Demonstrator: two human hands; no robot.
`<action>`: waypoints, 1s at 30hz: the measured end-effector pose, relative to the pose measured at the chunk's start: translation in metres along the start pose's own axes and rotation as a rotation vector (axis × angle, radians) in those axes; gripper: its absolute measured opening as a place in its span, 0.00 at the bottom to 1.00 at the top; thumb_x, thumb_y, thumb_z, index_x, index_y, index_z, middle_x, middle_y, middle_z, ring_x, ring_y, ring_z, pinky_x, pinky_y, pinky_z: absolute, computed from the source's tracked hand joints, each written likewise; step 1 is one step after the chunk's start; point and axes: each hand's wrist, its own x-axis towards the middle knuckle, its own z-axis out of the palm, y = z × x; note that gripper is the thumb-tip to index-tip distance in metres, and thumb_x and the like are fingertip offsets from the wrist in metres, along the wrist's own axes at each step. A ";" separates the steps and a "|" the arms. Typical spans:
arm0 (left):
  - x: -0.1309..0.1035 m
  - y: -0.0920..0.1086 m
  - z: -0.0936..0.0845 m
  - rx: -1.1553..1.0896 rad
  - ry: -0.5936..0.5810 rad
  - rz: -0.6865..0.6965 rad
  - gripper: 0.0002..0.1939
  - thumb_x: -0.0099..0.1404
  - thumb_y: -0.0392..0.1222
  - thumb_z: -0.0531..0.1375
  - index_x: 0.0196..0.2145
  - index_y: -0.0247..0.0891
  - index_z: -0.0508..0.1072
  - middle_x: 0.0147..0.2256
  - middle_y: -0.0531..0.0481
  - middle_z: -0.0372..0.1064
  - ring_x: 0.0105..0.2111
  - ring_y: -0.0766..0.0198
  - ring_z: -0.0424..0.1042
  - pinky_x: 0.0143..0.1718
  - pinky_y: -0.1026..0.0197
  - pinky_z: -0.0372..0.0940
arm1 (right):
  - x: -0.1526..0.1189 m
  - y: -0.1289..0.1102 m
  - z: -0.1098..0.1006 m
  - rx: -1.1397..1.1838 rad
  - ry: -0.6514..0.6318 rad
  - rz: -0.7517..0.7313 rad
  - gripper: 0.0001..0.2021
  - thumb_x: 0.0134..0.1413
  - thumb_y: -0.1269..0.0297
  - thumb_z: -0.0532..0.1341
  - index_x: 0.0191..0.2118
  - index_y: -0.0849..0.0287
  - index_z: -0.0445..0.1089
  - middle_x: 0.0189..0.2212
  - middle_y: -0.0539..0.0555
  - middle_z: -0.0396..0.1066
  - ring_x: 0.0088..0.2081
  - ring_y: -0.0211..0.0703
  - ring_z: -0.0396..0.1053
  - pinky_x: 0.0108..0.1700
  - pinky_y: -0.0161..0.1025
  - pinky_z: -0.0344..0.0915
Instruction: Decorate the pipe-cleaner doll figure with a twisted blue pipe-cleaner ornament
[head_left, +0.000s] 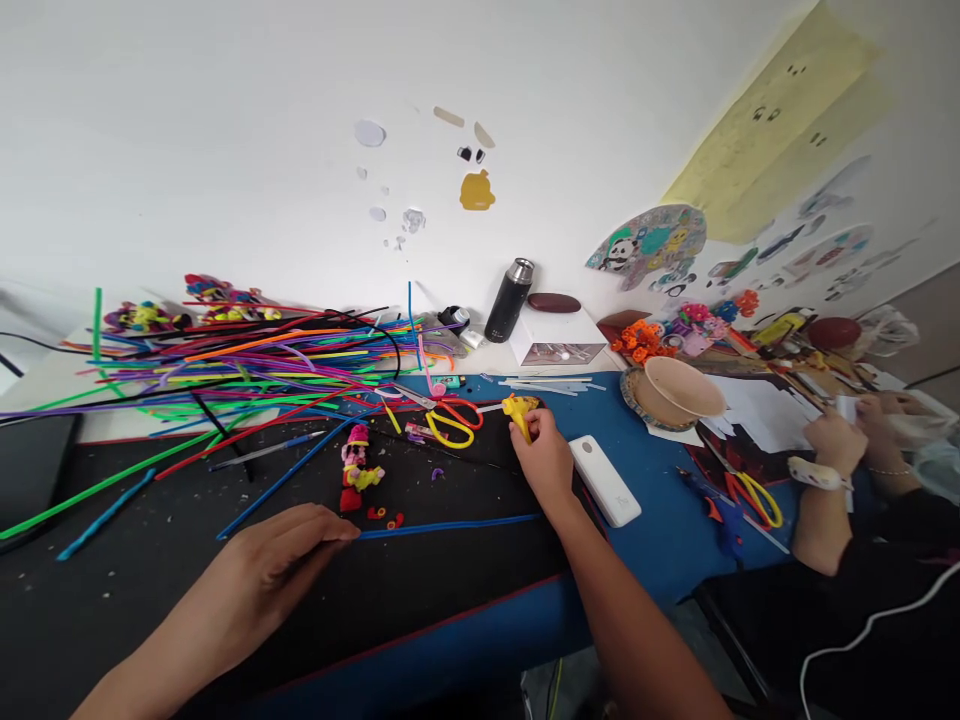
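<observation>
My left hand (281,560) pinches one end of a blue pipe cleaner (450,526), which lies straight across the black mat (450,590). My right hand (541,455) is wrapped round a yellow tool (517,407), perhaps a glue gun, whose lower part is hidden by the fingers. A small figure (358,470) in pink, yellow and red lies just beyond my left fingertips. Beside it are small red pieces (385,516). Scissors with yellow and red handles (450,430) lie between the figure and my right hand.
Many coloured pipe cleaners (285,360) are heaped at the back left. A black flask (510,300) stands by a white box (559,335). A white power bank (604,480) and a round bowl (684,390) are to the right. Another person's hands (836,440) hold something white at the far right.
</observation>
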 end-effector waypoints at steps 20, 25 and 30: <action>0.024 -0.001 0.017 -0.068 -0.063 -0.023 0.11 0.78 0.44 0.56 0.43 0.45 0.79 0.39 0.50 0.81 0.39 0.60 0.81 0.42 0.64 0.73 | -0.057 -0.058 -0.011 0.528 -0.498 -0.327 0.10 0.64 0.55 0.66 0.43 0.54 0.80 0.30 0.49 0.78 0.30 0.41 0.73 0.35 0.35 0.66; 0.048 -0.012 0.013 -0.054 -0.014 -0.056 0.11 0.77 0.47 0.57 0.44 0.46 0.81 0.40 0.50 0.81 0.41 0.59 0.81 0.44 0.62 0.73 | -0.065 -0.092 0.015 0.424 -0.602 -0.537 0.08 0.65 0.57 0.69 0.47 0.51 0.81 0.41 0.50 0.83 0.40 0.43 0.79 0.44 0.36 0.68; 0.086 -0.024 -0.004 -0.027 0.038 -0.105 0.13 0.75 0.49 0.58 0.42 0.44 0.81 0.38 0.50 0.82 0.37 0.59 0.80 0.40 0.62 0.72 | -0.040 -0.117 0.033 0.465 -0.459 -0.555 0.07 0.69 0.61 0.64 0.43 0.52 0.81 0.39 0.50 0.84 0.39 0.44 0.80 0.43 0.36 0.69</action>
